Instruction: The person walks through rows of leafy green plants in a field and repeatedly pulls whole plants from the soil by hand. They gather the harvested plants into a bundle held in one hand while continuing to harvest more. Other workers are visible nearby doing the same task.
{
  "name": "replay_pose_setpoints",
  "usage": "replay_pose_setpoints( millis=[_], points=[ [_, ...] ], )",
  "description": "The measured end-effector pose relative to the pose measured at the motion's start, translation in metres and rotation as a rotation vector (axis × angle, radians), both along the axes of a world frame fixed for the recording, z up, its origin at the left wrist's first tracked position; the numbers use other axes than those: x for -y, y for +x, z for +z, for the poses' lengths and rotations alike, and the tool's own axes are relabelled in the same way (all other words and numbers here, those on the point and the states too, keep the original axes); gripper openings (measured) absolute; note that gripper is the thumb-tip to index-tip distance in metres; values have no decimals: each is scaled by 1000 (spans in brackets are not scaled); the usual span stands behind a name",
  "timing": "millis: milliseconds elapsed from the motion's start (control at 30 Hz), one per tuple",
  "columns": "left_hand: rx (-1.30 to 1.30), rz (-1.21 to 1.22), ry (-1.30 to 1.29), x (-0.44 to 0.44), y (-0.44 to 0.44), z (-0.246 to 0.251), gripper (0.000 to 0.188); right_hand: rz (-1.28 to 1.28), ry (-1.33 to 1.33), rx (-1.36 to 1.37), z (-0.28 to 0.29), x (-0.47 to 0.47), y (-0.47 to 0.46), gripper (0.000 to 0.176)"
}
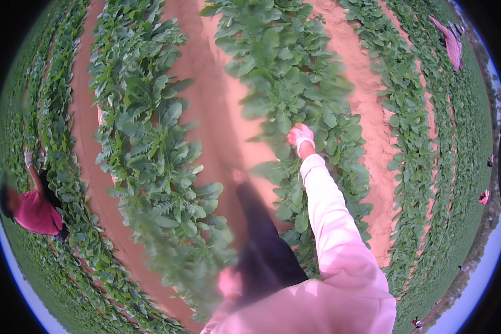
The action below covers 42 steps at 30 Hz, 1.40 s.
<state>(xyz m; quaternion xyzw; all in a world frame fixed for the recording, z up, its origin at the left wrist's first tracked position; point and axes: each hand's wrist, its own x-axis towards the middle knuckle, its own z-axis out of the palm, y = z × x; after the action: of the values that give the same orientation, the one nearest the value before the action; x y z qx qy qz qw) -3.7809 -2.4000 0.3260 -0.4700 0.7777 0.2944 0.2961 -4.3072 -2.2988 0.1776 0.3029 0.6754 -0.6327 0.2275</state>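
My right hand [301, 135], in a pale glove, reaches forward over a row of leafy green plants [286, 81] with broad lobed leaves. Its fingers are bent down among the leaves; whether they grip one is hidden. Low in the view, my left hand [230, 282] is blurred beside my dark trouser leg [265, 246], close to the leaves of the left-hand row [163, 146]. Nothing can be made out in it. My bare foot [239, 176] rests in the soil furrow between these two rows.
Reddish soil furrows [87, 125] run between the crop rows. A person in a pink top [37, 213] bends over a row at far left, one gloved hand in the plants. Another person in checked cloth [451, 44] stoops at upper right. Several small figures are along the right edge.
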Motion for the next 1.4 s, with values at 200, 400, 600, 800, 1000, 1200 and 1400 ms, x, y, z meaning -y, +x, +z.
replay_pose_setpoints(
  millis=[200,400,600,800,1000,1200,1400],
  points=[
    [46,-120,69,61,-58,-2,36,-201,81,18,-76,35,-77,48],
    [176,1,70,136,-115,38,44,214,253,201,-84,37,-102,24],
    [-177,134,3,175,-166,56,26,282,348,202,-92,41,-114,26],
    [-307,124,-107,179,-208,49,20,-190,52,115,-81,68,-87,23],
    [-316,10,-105,175,-260,10,19,-258,12,-45,-7,92,-67,23],
    [-233,-13,-95,199,-317,-20,22,914,343,-329,-25,196,-119,36],
    [-278,31,-67,236,-376,-39,23,1115,700,-151,-57,253,-257,39]
  ],
)
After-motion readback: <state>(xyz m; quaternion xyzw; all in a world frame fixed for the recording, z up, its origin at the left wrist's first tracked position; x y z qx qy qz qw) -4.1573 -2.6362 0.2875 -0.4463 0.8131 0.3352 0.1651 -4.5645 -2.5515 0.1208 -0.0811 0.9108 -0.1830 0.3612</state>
